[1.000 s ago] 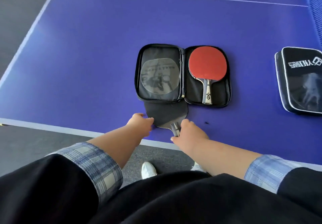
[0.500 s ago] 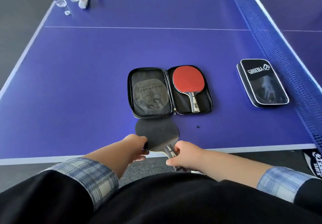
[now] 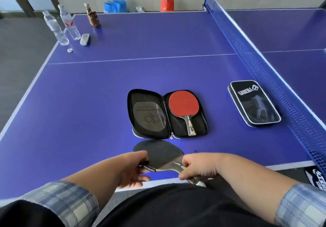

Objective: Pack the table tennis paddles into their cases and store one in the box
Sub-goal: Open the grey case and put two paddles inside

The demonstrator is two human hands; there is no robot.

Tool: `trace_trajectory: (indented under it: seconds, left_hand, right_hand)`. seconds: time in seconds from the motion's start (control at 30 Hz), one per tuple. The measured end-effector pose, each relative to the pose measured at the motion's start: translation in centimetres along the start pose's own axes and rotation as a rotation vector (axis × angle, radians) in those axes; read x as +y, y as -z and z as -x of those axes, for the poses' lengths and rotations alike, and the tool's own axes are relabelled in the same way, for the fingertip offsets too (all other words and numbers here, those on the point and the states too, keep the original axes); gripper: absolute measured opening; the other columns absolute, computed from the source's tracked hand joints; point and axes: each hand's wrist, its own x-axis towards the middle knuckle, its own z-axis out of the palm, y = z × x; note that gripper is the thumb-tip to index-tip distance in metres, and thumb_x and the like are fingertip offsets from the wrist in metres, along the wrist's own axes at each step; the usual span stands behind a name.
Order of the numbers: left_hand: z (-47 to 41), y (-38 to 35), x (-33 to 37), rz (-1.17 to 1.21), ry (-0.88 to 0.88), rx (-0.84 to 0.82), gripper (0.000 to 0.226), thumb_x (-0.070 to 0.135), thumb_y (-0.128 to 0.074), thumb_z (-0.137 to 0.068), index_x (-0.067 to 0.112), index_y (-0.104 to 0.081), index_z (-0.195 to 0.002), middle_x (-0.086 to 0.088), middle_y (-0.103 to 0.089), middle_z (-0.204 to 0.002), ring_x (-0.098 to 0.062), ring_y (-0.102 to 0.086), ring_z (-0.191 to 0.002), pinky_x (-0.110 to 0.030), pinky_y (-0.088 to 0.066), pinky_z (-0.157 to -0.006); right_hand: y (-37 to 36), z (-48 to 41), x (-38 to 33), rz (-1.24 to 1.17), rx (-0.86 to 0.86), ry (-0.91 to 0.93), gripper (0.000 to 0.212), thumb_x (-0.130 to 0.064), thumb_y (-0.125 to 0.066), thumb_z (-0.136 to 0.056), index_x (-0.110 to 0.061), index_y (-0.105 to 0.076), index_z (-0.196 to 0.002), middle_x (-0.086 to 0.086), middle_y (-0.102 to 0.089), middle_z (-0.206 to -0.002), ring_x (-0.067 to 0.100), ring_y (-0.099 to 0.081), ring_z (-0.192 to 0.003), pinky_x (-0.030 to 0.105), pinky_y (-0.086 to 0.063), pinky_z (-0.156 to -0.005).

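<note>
A black-faced paddle [image 3: 158, 151] is lifted just above the table's near edge. My right hand [image 3: 197, 166] grips its handle, and my left hand [image 3: 130, 168] pinches the blade's left edge. Just beyond lies an open black case [image 3: 139, 119]. A clear round film sits in its left half, and a red-faced paddle [image 3: 183, 106] lies in its right half, handle toward me. A second black case [image 3: 254, 103], closed, rests to the right by the net.
The blue net [image 3: 264, 71] runs along the right. Two water bottles [image 3: 61, 25], a small brown bottle [image 3: 92, 16], a bottle cap and a white packet stand at the table's far left corner. Blue and red bags sit on the floor beyond.
Both hands have drawn the black paddle back toward me, away from the open case, and raised it off the table. My view has tilted up, showing the far end of the table.
</note>
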Motion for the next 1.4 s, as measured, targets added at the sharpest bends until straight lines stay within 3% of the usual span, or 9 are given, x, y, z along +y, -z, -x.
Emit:
trace_trajectory:
  seconds: [0.17, 0.3, 0.47, 0.73, 0.83, 1.0, 1.17, 1.3, 1.4]
  left_hand:
    - [2.5, -0.2, 2.3, -0.128, 0.130, -0.191, 0.026, 0.042, -0.060, -0.091, 0.021, -0.055, -0.076, 0.003, -0.067, -0.071, -0.017, -0.066, -0.059, -0.019, -0.046, -0.049]
    - [2.6, -0.7, 3.1, -0.123, 0.119, -0.239, 0.029, 0.044, -0.061, -0.091, 0.019, -0.059, -0.075, 0.000, -0.069, -0.076, -0.017, -0.065, -0.059, -0.021, -0.047, -0.049]
    - [-0.1, -1.6, 6.0, -0.027, -0.041, -0.155, 0.022, 0.033, -0.062, -0.095, 0.012, -0.061, -0.101, -0.001, -0.073, -0.088, -0.016, -0.070, -0.067, -0.023, -0.052, -0.051]
    - [-5.8, -7.0, 12.0, 0.108, -0.441, 0.227, 0.014, 0.021, -0.060, -0.097, 0.016, -0.069, -0.106, -0.006, -0.074, -0.075, -0.016, -0.070, -0.060, -0.024, -0.055, -0.054]
    - [-7.7, -8.0, 14.2, 0.159, -0.499, 0.326, 0.012, 0.016, -0.063, -0.095, 0.024, -0.072, -0.095, 0.002, -0.076, -0.084, -0.009, -0.074, -0.066, -0.018, -0.054, -0.051]
    - [-10.8, -8.3, 17.9, 0.172, -0.519, 0.431, 0.016, 0.015, -0.063, -0.095, 0.030, -0.067, -0.090, 0.008, -0.074, -0.088, -0.011, -0.073, -0.076, -0.026, -0.058, -0.068]
    - [-14.8, -7.9, 21.2, 0.019, -0.557, 0.528, 0.027, 0.015, -0.065, -0.092, 0.035, -0.062, -0.073, 0.017, -0.072, -0.073, -0.018, -0.073, -0.078, -0.034, -0.060, -0.074]
    - [-17.4, -7.1, 21.5, -0.156, -0.536, 0.520, 0.010, 0.017, -0.066, -0.091, 0.027, -0.067, -0.089, 0.001, -0.073, -0.091, -0.032, -0.073, -0.089, -0.044, -0.060, -0.083]
    - [-18.5, -6.5, 21.1, -0.129, -0.525, 0.537, 0.013, 0.017, -0.069, -0.089, 0.024, -0.068, -0.100, 0.007, -0.070, -0.089, -0.029, -0.073, -0.090, -0.045, -0.060, -0.083]
  right_hand:
    - [4.7, 1.9, 0.9, -0.068, -0.254, -0.062, 0.023, -0.033, -0.067, -0.082, -0.018, -0.050, -0.083, -0.002, -0.052, -0.062, 0.010, -0.043, -0.050, 0.023, -0.028, -0.045]
    - [6.3, 2.1, 1.9, -0.099, -0.339, -0.060, 0.028, -0.036, -0.070, -0.078, -0.017, -0.049, -0.083, -0.003, -0.056, -0.058, 0.009, -0.045, -0.048, 0.021, -0.028, -0.044]
    - [7.1, 1.4, 3.5, -0.136, -0.093, 0.066, 0.040, -0.045, -0.073, -0.072, -0.016, -0.052, -0.090, -0.004, -0.067, -0.066, 0.005, -0.058, -0.056, 0.026, -0.040, -0.056]
    - [8.8, -3.0, 5.8, -0.269, 0.371, 0.023, 0.056, -0.061, -0.077, -0.061, -0.024, -0.051, -0.095, -0.003, -0.070, -0.088, 0.016, -0.073, -0.083, 0.035, -0.054, -0.069]
    - [9.9, -4.7, 6.4, -0.255, 0.442, 0.033, 0.051, -0.060, -0.076, -0.065, -0.027, -0.047, -0.090, -0.008, -0.060, -0.084, 0.011, -0.059, -0.069, 0.026, -0.044, -0.056]
    - [12.7, -7.6, 6.4, -0.226, 0.517, 0.049, 0.052, -0.054, -0.078, -0.072, -0.019, -0.049, -0.098, -0.001, -0.064, -0.091, 0.016, -0.063, -0.078, 0.035, -0.053, -0.072]
    - [14.2, -11.3, 6.6, -0.208, 0.561, -0.045, 0.058, -0.052, -0.077, -0.075, -0.014, -0.048, -0.108, -0.002, -0.057, -0.092, 0.020, -0.058, -0.082, 0.035, -0.047, -0.068]
    - [13.8, -13.1, 7.1, -0.215, 0.570, -0.116, 0.060, -0.051, -0.077, -0.076, -0.013, -0.049, -0.114, 0.002, -0.062, -0.100, 0.024, -0.063, -0.089, 0.038, -0.050, -0.072]
    - [13.1, -13.7, 6.8, -0.192, 0.588, -0.143, 0.058, -0.054, -0.076, -0.076, -0.017, -0.049, -0.111, -0.001, -0.062, -0.097, 0.021, -0.062, -0.085, 0.035, -0.049, -0.067]
